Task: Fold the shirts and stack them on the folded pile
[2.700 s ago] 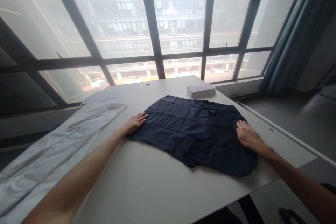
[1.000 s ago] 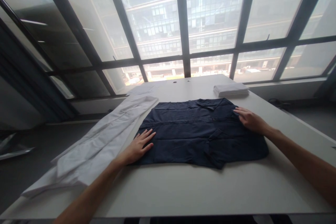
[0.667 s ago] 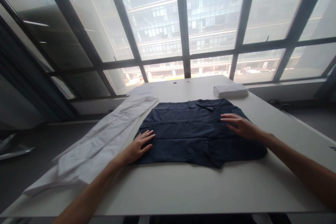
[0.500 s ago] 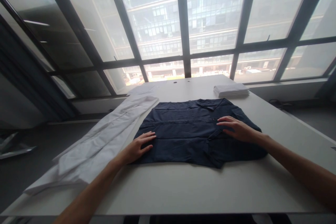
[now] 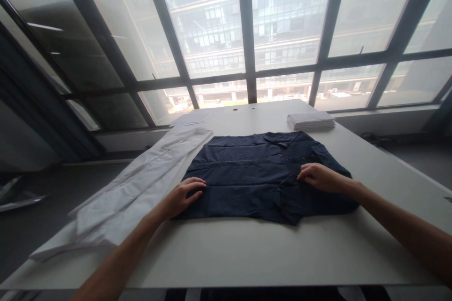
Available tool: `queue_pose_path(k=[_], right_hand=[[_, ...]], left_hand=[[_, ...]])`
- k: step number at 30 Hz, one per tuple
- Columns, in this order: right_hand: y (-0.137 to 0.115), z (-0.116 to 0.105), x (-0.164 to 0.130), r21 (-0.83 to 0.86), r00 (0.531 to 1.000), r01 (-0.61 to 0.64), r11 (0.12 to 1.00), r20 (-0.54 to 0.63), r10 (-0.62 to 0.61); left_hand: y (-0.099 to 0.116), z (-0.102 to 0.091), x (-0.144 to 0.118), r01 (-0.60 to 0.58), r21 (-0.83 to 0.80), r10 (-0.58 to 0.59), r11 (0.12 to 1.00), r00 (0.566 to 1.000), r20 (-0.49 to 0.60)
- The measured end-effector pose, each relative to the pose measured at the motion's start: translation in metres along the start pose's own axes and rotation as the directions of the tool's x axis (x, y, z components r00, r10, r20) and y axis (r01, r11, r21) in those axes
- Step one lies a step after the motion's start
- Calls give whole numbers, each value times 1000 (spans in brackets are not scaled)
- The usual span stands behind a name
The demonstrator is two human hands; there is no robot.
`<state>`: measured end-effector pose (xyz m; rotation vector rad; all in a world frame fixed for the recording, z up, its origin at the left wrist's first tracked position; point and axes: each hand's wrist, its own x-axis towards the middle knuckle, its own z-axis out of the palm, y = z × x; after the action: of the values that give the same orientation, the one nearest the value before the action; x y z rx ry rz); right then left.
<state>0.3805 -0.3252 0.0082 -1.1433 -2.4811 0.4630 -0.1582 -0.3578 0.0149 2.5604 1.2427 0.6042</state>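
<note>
A dark navy shirt (image 5: 240,174) lies spread on the white table, its short sleeve (image 5: 287,204) pointing toward me. My left hand (image 5: 185,195) rests on the shirt's left end, fingers stretched out and thumb apart. Toward the right, my right hand (image 5: 318,177) has its fingertips closed in a pinch on the cloth, just above the near sleeve. Small buttons show on the fabric beyond that hand. Its palm hides part of the shirt.
White garments (image 5: 134,188) lie lengthwise along the table's left side. A folded white stack (image 5: 310,121) sits at the back right, and white sheets (image 5: 192,120) at the back left. The white table (image 5: 247,254) ends near large windows.
My right hand's fingers have closed from spread to a pinch on the shirt and shifted slightly right. My left hand has slid slightly left, still lying on the cloth.
</note>
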Motion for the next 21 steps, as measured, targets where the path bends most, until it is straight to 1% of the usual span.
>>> queue_pose_path(k=[2,6,8,10,13,15,17,21], right_hand=[[1,-1,0,16,1000,-19,1000,16,18],[-2,-4,-1,38,999,-10,999,45,9],[-3,-8,-3,85,997,-30,996,75,24],[-2,-16,-6,163,987,-85,983,150,60],[1,-28,-12,247,948,-177,953,302,97],[1,-34,-16,258,924,-209,943,368,104],[1,-35,-18,254,897,-243,936,426,117],[-1,-32,-20,230,800,-342,911,580,154]], left_hand=[[-1,-1,0,12,-1,-12,1000,1000,-15],[-2,-5,-2,54,2,-54,999,998,-30],[-1,-7,-4,84,1,-84,996,996,-13],[0,-11,-7,122,-12,-121,993,992,45],[1,-20,-11,190,-35,-181,981,966,183],[0,-27,-14,233,-53,-213,971,945,250],[-4,-33,-17,263,-78,-232,962,931,281],[-10,-41,-23,289,-90,-247,953,913,324]])
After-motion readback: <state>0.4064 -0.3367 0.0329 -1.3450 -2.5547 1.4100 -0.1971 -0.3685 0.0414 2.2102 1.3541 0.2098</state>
